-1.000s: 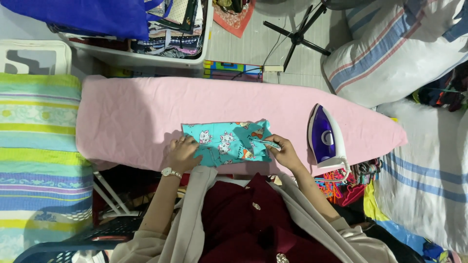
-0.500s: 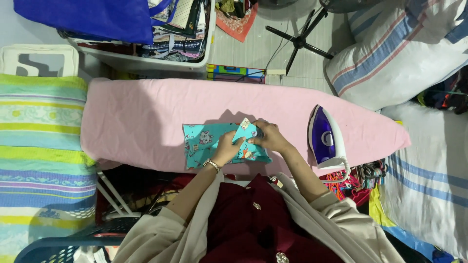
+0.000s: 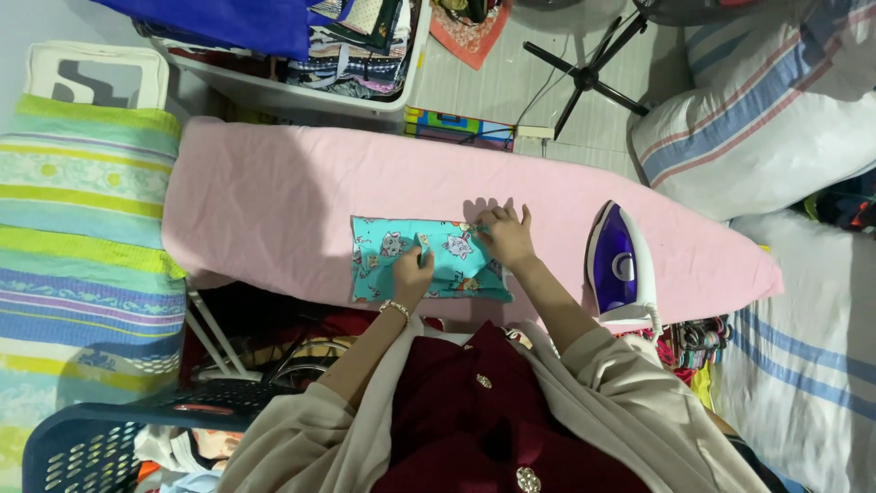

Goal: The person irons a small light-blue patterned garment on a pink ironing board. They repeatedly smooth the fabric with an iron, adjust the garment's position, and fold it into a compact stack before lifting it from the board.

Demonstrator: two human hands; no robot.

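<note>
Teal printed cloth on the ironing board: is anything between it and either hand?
No. Both hands rest directly on the teal printed cloth: left hand near its middle, right hand at its upper right edge. The purple iron stands apart, further right on the pink ironing board.

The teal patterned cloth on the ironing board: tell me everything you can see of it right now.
The teal patterned cloth is a small piece of thin-looking fabric printed with little cartoon animal figures. It lies flat as a rough rectangle on the pink ironing board, near its front edge and left of the purple iron, which it does not touch. The left hand presses on its middle and the right hand on its upper right corner, where a small fold shows.
</note>
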